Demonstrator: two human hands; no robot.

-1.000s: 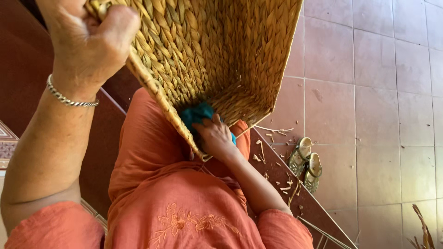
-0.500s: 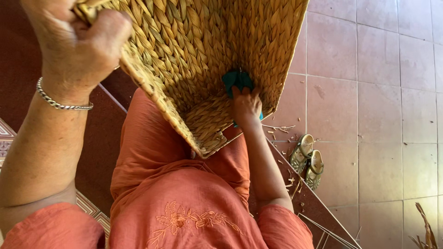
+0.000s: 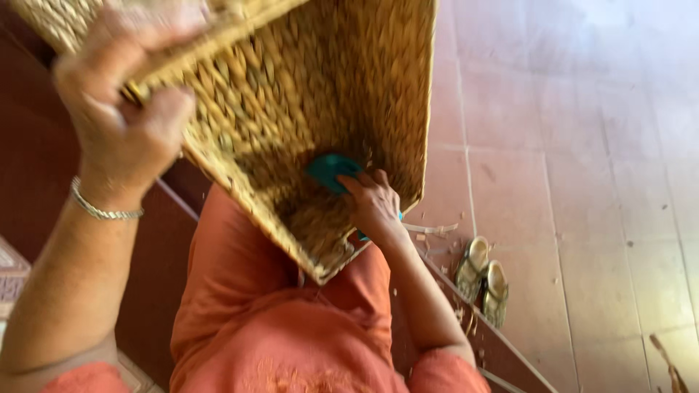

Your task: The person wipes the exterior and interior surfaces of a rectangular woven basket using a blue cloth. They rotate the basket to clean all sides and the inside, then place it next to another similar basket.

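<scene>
**Woven basket, held up and worked from inside**

Basket (image 3: 306,109): large, woven of straw-coloured fibre, tipped on its side with the open mouth facing the viewer; held above the lap, its lower corner just over the orange garment (image 3: 284,320).

Left hand (image 3: 127,124): raised, fingers closed tight over the basket's rim at upper left; thin metal bracelet (image 3: 102,211) on the wrist.

Right hand (image 3: 375,204): reaching into the basket's lower right part, fingers curled on a teal object (image 3: 328,171) pressed against the inner weave; what the object is cannot be told, as it is partly hidden and blurred.

Floor (image 3: 582,145): reddish tiles, with scraps of fibre (image 3: 429,229) lying near the basket's edge.

Sandals (image 3: 484,280): one pair, side by side on the tiles, to the right of the forearm
</scene>
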